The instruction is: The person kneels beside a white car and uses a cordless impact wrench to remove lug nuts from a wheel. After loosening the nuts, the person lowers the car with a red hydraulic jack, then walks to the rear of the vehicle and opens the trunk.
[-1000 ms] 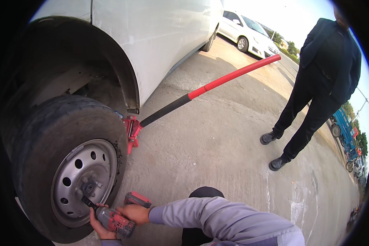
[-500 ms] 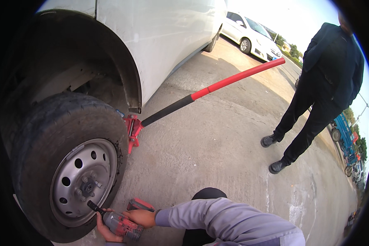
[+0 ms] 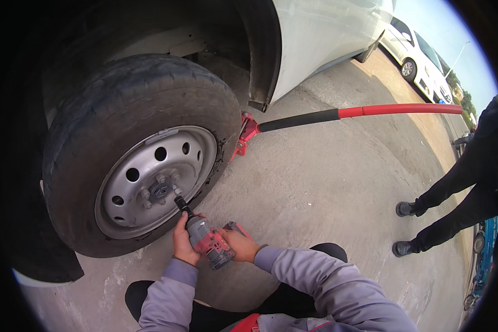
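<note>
A red and grey cordless impact wrench [image 3: 209, 239] is held in both hands, its black socket [image 3: 181, 203] pointing up at the wheel's hub. My left hand [image 3: 185, 242] is wrapped round the front of its body. Closed on the handle, my right hand [image 3: 240, 245] sits just above the battery side. The socket's tip meets a lug nut [image 3: 176, 190] on the right of the hub; whether it is fully seated I cannot tell. Several other nuts ring the hub cap [image 3: 159, 191] on the silver steel rim [image 3: 128, 159], inside a worn black tire [image 3: 144, 94].
A red floor jack [image 3: 248, 133] stands behind the tire, its long red and black handle [image 3: 365, 112] slanting out rightward. The white vehicle's body [image 3: 321, 39] overhangs. A person in dark clothes [image 3: 454, 185] stands at right. A white car [image 3: 420, 58] is parked beyond.
The view has swung left and down, so wheel and jack appear further right and higher. The wrench's socket has moved up from below the nuts to the right-hand lug nut.
</note>
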Tool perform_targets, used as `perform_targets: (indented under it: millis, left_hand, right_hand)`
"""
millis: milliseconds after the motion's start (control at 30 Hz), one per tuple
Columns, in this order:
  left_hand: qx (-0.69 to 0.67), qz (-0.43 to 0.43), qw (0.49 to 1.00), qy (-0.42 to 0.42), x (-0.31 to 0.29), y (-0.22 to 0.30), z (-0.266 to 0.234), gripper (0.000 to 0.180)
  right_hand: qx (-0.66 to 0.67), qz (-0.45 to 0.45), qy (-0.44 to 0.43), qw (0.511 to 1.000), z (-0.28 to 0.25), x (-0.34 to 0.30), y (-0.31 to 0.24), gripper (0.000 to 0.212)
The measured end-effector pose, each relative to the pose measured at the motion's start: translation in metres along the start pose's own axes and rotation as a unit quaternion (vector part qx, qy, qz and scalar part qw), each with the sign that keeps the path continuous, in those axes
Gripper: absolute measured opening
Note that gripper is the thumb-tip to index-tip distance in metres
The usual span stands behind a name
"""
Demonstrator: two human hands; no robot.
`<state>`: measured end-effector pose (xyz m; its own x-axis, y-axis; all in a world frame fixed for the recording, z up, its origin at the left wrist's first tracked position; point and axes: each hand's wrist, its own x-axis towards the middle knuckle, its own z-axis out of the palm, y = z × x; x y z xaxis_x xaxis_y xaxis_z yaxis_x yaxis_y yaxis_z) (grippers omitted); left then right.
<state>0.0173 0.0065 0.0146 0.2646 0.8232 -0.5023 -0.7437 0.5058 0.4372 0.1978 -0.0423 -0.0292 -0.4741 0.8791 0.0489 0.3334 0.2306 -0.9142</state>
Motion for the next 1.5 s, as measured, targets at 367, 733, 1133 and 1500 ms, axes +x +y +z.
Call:
perform_targets:
  millis: [367,733,1133,1500]
  left_hand:
    - [0.011,0.003,1.000,0.025,0.007,-0.005,0.002,0.032]
    - [-0.013,0.004,1.000,0.001,0.021,-0.005,-0.001,0.030]
    - [-0.012,0.031,0.999,0.009,0.038,0.002,0.005,0.030]
    - [-0.017,0.034,0.999,0.037,0.043,0.009,0.009,0.032]
  right_hand:
    - [-0.094,-0.015,0.008,0.995,0.005,0.005,0.030,0.042]
    - [-0.130,-0.036,0.003,0.991,-0.006,0.012,0.035,0.044]
    - [-0.107,-0.069,0.031,0.991,-0.021,0.031,0.035,0.036]
    - [-0.098,-0.049,0.014,0.994,-0.013,0.042,0.054,0.045]
